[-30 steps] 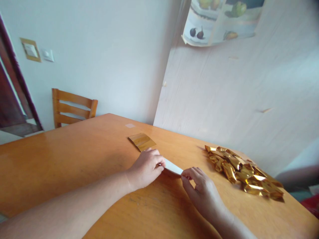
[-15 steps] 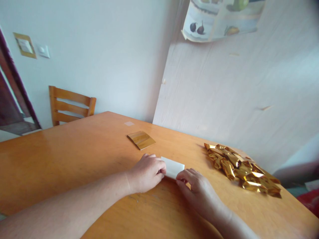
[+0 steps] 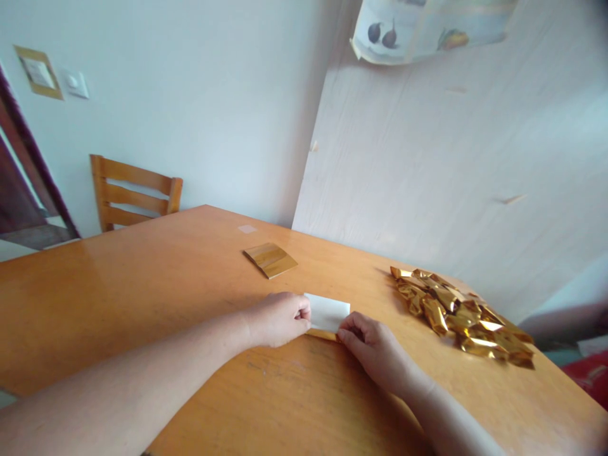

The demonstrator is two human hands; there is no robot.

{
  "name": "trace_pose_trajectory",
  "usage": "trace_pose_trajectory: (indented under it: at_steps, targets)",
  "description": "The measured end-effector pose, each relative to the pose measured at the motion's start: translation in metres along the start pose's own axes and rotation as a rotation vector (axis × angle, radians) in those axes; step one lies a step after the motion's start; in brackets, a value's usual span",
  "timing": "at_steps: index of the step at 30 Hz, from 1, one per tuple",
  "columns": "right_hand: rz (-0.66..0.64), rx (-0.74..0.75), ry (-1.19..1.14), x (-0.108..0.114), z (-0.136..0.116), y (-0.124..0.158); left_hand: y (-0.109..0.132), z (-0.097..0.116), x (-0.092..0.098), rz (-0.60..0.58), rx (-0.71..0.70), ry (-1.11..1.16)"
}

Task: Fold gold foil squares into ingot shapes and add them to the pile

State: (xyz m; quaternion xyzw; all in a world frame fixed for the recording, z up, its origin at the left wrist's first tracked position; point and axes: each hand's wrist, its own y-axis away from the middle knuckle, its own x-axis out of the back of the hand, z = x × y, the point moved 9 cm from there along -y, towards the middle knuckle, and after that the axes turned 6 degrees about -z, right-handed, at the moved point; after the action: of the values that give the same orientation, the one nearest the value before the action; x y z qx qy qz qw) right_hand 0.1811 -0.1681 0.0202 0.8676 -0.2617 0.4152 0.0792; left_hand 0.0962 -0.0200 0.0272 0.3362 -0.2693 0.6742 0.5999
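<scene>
A sheet of gold foil paper with its white side up lies on the wooden table; a gold strip shows along its near edge. My left hand pinches the paper's left end, fingers curled. At its near right corner, my right hand pinches the paper between thumb and fingers. Beyond my left hand is a flat stack of gold sheets. To the right of my right hand lies a heap of folded gold foil pieces, shiny and angular.
A small pale square lies near the table's far edge. Behind the far left edge stands a wooden chair. A pale board with a painted sheet rises behind the table. Something red is at the far right.
A gold strip now shows along the paper's near edge, where earlier there was mostly white. Both hands keep their grip, and the view has tilted slightly downward.
</scene>
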Motion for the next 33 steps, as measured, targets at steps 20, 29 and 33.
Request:
trace_pose_trajectory:
  at_steps: [20,29,33]
  targets:
    - [-0.014,-0.041,0.036,0.000,0.007,-0.003,-0.004,-0.007,0.002,-0.046,0.045,0.039]
    - [-0.019,-0.050,0.024,-0.001,0.007,-0.003,-0.003,-0.003,0.002,-0.041,0.028,-0.015]
    - [-0.009,-0.046,0.017,-0.001,0.008,-0.003,-0.001,0.006,0.003,-0.025,-0.050,-0.048]
